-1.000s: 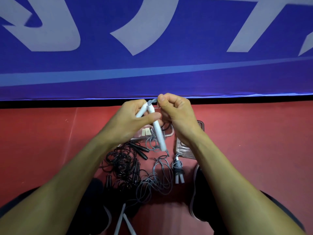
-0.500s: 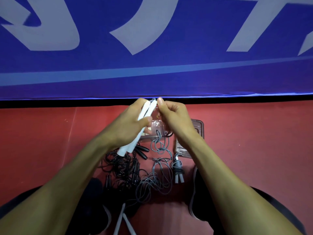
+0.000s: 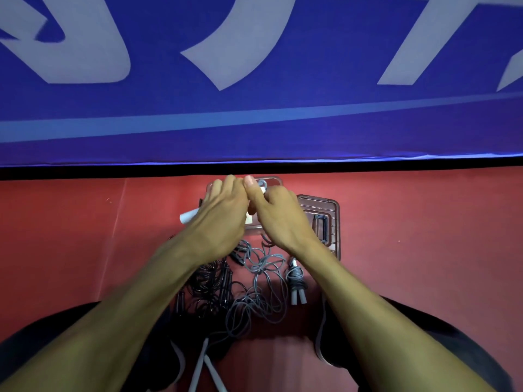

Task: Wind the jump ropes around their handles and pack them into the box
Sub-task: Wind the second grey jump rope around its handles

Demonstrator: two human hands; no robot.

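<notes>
On the far left of the red floor (image 3: 70,250) nothing lies that I need. The first thing is the end of the white handles (image 3: 189,215), which sticks out to the left from under my left hand (image 3: 218,219). Half a second ago these handles stood almost upright in this hand; now they lie nearly level, pointing left. The left fingers are curled round them and grip them.

Next, touching it, is my right hand (image 3: 278,219). It has moved up against the left one, and thumb and fingers pinch the grey cord (image 3: 261,183) near the top ends of the handles, where a small loop of it shows. I judge that I am now laying a first turn of cord over the handles, so the winding of this rope has only started.

Under both hands stands the clear box (image 3: 273,181), still without a rope that I can see, and just to its right lies the lid (image 3: 321,222).

Lower, between my arms, from left to right: the black rope (image 3: 210,281) in a loose tangle, then the long loose part of the grey cord, then one wound rope (image 3: 295,281) already bundled round its handles, lying beside the box and not in it.

The loose cord is knotted on itself in places, so it may catch as I wind.
</notes>
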